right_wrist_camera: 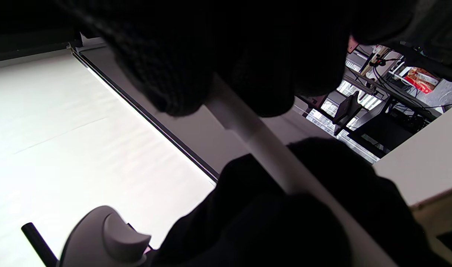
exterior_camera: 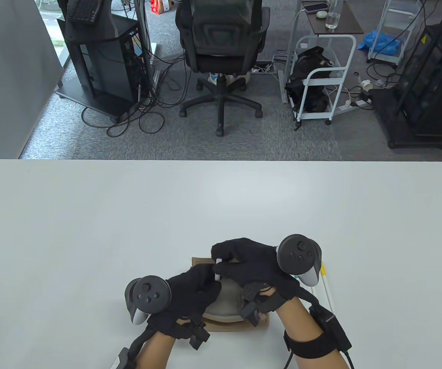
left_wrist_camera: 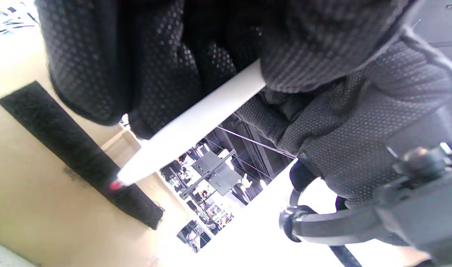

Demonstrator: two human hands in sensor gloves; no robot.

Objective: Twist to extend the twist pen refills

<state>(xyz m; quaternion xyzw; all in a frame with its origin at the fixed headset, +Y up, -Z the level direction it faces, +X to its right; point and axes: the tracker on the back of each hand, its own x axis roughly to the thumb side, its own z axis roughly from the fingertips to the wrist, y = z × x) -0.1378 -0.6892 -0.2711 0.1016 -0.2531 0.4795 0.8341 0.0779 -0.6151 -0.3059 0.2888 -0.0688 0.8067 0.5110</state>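
We hold one white twist pen (left_wrist_camera: 196,122) between both hands, low in the middle of the table view, above a grey bowl-like dish (exterior_camera: 224,303) that sits on a brown cardboard piece (exterior_camera: 259,324). The left hand (exterior_camera: 190,292) grips the lower part of the barrel with the fingers closed around it; in the left wrist view the pen runs from upper right to lower left, and a small red tip (left_wrist_camera: 115,184) shows at its pointed end. We judge from this that the refill of this pen is already out, or nearly out, so the twist on this one is close to finished. The right hand (exterior_camera: 251,265) pinches the upper part of the same pen with the fingers pressed together on it; in the right wrist view the barrel goes from between these fingers down to the lower right, into the left glove.

At the right of the hands, two more white pens (exterior_camera: 326,286) lie on the counter (exterior_camera: 90,230), partly hidden behind the right hand's tracker (exterior_camera: 299,261). We cannot tell if their refills are extended, so some of them may be left to do.

Nothing blocks the twisting itself. The dish and the cardboard are directly under the hands, and the lying pens are just beside the right wrist. The office chair (exterior_camera: 221,46) and the carts stand far behind the counter.
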